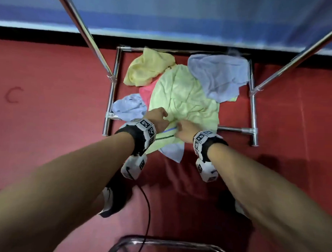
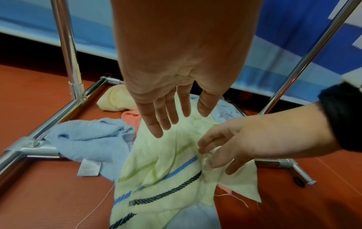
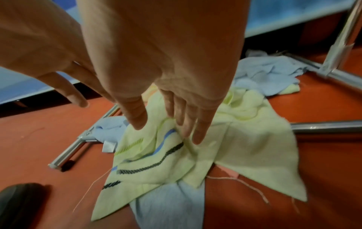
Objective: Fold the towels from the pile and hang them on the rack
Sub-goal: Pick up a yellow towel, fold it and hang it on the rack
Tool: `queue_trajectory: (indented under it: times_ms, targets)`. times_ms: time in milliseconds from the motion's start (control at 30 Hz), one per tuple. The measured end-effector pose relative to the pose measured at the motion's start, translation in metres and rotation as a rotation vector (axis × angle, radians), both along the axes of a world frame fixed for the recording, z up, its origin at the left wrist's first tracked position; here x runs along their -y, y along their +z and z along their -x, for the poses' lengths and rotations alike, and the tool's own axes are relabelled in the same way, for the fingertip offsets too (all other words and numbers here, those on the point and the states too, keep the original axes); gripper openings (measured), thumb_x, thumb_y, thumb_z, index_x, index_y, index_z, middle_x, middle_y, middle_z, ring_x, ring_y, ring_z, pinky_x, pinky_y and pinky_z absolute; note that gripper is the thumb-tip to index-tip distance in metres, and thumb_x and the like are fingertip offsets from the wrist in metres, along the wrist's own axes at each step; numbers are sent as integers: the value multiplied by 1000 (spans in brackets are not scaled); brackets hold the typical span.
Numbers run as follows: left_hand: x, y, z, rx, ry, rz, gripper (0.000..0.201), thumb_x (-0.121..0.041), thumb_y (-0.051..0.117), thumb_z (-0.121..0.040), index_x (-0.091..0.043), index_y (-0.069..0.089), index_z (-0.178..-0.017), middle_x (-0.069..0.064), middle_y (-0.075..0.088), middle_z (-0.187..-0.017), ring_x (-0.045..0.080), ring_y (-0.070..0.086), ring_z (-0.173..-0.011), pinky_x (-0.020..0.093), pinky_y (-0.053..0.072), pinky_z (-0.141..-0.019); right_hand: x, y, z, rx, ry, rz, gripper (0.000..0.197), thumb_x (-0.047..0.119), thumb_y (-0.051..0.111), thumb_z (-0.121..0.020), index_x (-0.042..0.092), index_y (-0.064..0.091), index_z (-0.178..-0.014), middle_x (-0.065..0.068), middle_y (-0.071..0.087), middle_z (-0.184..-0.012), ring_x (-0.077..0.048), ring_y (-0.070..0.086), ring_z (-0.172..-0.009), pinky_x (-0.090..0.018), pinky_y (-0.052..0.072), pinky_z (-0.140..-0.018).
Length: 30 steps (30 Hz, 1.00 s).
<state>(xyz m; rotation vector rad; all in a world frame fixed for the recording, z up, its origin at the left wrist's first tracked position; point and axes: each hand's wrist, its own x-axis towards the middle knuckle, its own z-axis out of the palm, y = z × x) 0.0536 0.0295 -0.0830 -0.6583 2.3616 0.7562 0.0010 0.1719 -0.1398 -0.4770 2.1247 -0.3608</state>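
Your towels lie in a heap on the red floor (image 1: 48, 140), inside the shiny feet of the rack (image 1: 114, 82). That spot probably makes sense, because the bars to hang them on are right above the heap. On top sits the big pale green towel (image 1: 185, 96), and its striped edge points at you, so it is the easy one to take first. A yellow towel (image 1: 146, 68), a pink towel (image 1: 145, 93) and some blue towels (image 1: 217, 76) peek out around and under it.

You bend down with both hands close together at that near edge. I think you want to find an edge or corner so you can lift the green towel and fold it.

Your left hand (image 2: 176, 77) is wide open. Its fingers (image 2: 156, 122) are straight and hang just above the green towel. I cannot tell if they touch it. It holds nothing.

Your right hand (image 3: 176, 96) has its grip open too. Its fingers (image 3: 195, 128) reach down onto the bunched cloth by the blue stripe and seem to touch it. They are only a little bent, and they do not pinch it yet.
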Motion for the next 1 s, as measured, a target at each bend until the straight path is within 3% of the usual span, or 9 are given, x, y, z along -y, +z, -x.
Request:
queue_trajectory:
  times_ms: [100,233,333,433,467,500,567,800,1000]
  targets:
    - [9,-14,-1,20,21,14,42,-24,58,-94,-16,54,-135,5,57,-140,23,54,-126,29,42,-100,13,-23,-6,-39,-47,4,66,41,79,-71,14,54,-126,-6,64,-115,-28,63,-106,-39,53,-92]
    - [16,-22,0,36,38,15,42,-24,57,-95,-16,53,-136,5,56,-141,24,53,-127,28,41,-100,23,-35,-2,-66,-126,36,15,29,67,-90,15,61,-86,-7,64,-86,-32,65,-87,-31,42,-67]
    - [18,-17,2,39,39,17,46,-22,59,-94,-16,49,-139,7,53,-142,25,52,-127,32,44,-102,22,-27,3,-56,-216,107,25,25,63,-92,12,62,-70,-7,64,-75,-30,64,-79,-30,42,-60]
    - [16,1,6,-14,8,15,63,-17,65,-90,-15,39,-147,11,49,-143,30,53,-126,36,45,-101,21,12,8,-6,-353,271,24,18,59,-96,1,61,-79,-16,57,-79,-30,56,-81,-38,45,-75]
    - [14,8,8,-42,-15,12,66,-17,67,-89,-15,36,-148,12,49,-142,31,53,-126,36,45,-100,20,29,13,-7,-432,356,23,17,58,-98,0,61,-83,4,40,-84,-33,55,-82,-39,44,-79]
    - [11,18,10,-78,-53,-3,68,-19,69,-87,-14,37,-147,12,52,-138,32,55,-124,36,45,-100,18,47,18,-32,-474,434,22,18,55,-101,0,62,-89,-2,45,-126,-33,54,-82,-39,43,-80]
    - [3,40,14,-115,-113,-29,61,-22,75,-78,-12,48,-132,12,62,-121,31,61,-112,38,49,-93,13,81,30,-106,-444,527,20,22,52,-105,7,57,-93,-7,53,-74,-25,50,-75,-33,40,-71]
    - [-29,144,27,-452,-70,-68,40,-25,71,-90,-19,41,-65,-4,42,-61,21,41,-66,32,26,-57,-21,215,60,-380,-290,721,15,23,66,-99,17,66,-86,6,64,-85,0,56,-75,-16,39,-74]
    - [-58,224,29,-715,178,-280,19,-31,59,-82,-18,57,-67,1,58,-60,22,52,-61,31,45,-62,-71,306,60,-524,-148,448,50,65,81,-72,22,67,-93,1,72,-90,-21,64,-86,-35,48,-77]
